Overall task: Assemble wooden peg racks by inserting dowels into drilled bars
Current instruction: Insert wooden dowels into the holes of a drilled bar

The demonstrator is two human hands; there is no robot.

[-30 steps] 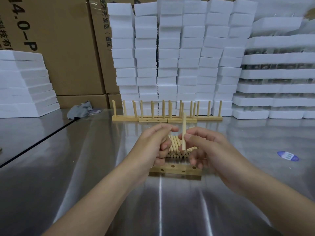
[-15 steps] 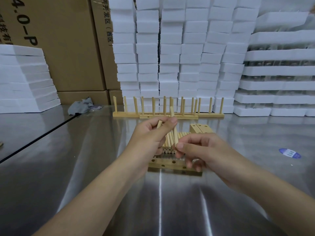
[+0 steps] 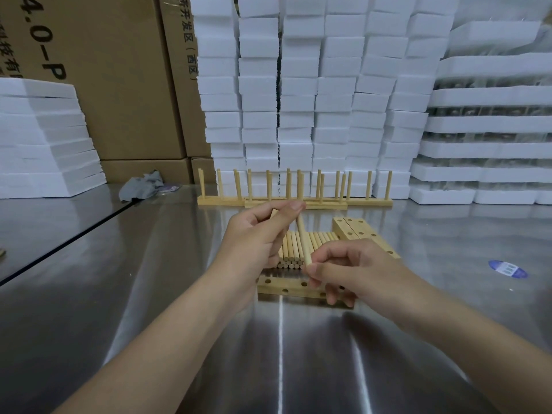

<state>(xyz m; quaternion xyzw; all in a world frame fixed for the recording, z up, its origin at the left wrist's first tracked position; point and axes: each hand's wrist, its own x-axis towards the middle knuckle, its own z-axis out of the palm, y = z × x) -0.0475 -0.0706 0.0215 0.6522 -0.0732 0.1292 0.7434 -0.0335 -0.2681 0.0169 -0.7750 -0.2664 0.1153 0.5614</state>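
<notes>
Several flat white foam sheets (image 3: 44,135) sit stacked at the far left of a shiny steel table (image 3: 89,294), with tall cardboard boxes (image 3: 119,85) behind them and a crumpled grey rag (image 3: 143,183) just beside.

Toward the middle, the left hand (image 3: 254,240) is held above the table with its fingers curled. Its thumb and forefinger pinch the top end of a single dowel (image 3: 303,240) (a second stick end pokes out of the same fist). The dowel stands nearly upright, its foot leaning a little to the right. There the right hand (image 3: 355,270) pinches the lower end between thumb and forefinger.

Behind the hands lies a tidy pile of loose dowels (image 3: 291,252). Just in front of it a drilled bar (image 3: 283,286) lies flat on the table, partly under the right hand's fingers. Farther back, finished racks (image 3: 292,200) stand in a row with pegs upright, against a wall of white foam blocks (image 3: 313,100).

Right of the pile lie spare drilled bars (image 3: 358,228), side by side. At the far right are a blue sticker (image 3: 507,269) on the table and stacked foam trays (image 3: 493,130).
</notes>
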